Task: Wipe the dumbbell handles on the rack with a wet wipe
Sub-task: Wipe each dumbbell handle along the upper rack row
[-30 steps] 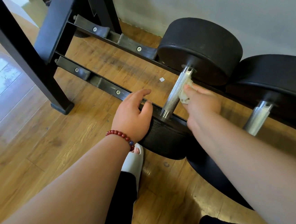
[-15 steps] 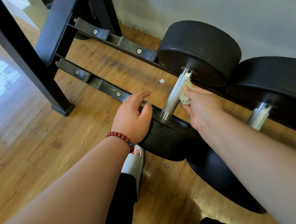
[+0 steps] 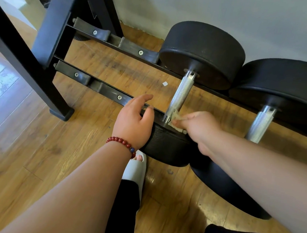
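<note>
Two black dumbbells lie across the low black rack (image 3: 102,90). The nearer dumbbell has a knurled chrome handle (image 3: 181,95) between its far head (image 3: 204,51) and near head (image 3: 166,147). My right hand (image 3: 198,126) pinches a crumpled off-white wet wipe (image 3: 175,118) against the handle's near end, just above the near head. My left hand (image 3: 134,122), with a red bead bracelet on the wrist, rests with relaxed fingers on the left edge of the near head. The second dumbbell's handle (image 3: 260,123) shows to the right, partly behind my right forearm.
The rack's black upright and foot (image 3: 61,112) stand at the left on the wooden floor. Empty saddles line the rails left of the dumbbells. A white wall runs behind. My white slipper (image 3: 135,169) and dark trouser legs are below the near head.
My right hand has slid the wipe down the handle from its upper part near the far head to the near end. My left hand has stayed in place.
</note>
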